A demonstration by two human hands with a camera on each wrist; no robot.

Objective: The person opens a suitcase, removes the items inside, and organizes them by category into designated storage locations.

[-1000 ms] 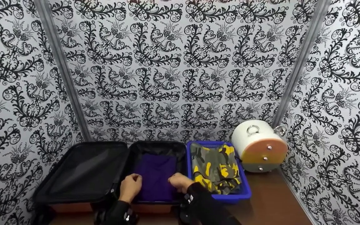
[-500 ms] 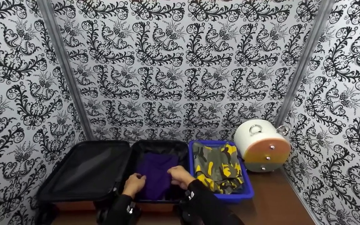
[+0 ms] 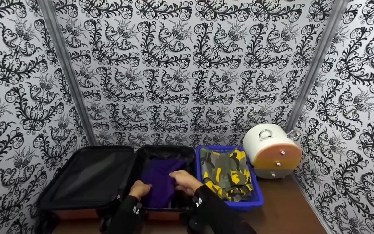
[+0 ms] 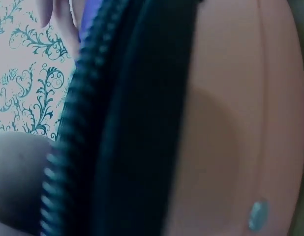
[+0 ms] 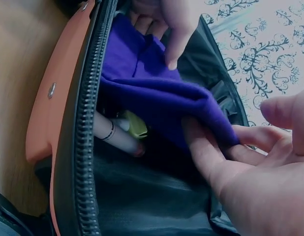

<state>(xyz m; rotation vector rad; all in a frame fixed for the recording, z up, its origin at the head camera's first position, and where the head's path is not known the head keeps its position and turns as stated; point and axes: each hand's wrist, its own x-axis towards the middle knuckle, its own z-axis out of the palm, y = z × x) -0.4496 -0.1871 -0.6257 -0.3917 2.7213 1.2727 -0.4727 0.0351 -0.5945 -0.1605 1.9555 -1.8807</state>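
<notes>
A folded purple cloth (image 3: 159, 182) lies in the right half of an open black-lined suitcase (image 3: 165, 150). My left hand (image 3: 140, 189) holds its left edge; in the right wrist view that hand's thumb lies on top of the fabric. At the opposite edge is my right hand (image 3: 186, 181). Seen closer, the right hand's fingers (image 5: 203, 152) hold the raised fold, while its thumb stands apart. Beneath the lifted cloth show a white tube-like thing (image 5: 115, 135) and a yellow-green thing (image 5: 136, 125). The suitcase's zip edge and orange shell (image 4: 226, 98) fill the left wrist view.
The suitcase lid (image 3: 89, 178) lies folded out to the left. Right of the suitcase stands a blue basket (image 3: 258, 198) with camouflage clothing (image 3: 226, 175). Behind it is a white round-topped drawer box (image 3: 265, 146). Patterned walls enclose the brown table (image 3: 287, 201).
The right hand has moved slightly left and away from me, drawing the cloth's right edge inward. The purple cloth now looks narrower, baring dark lining at its right. The left hand shifted slightly.
</notes>
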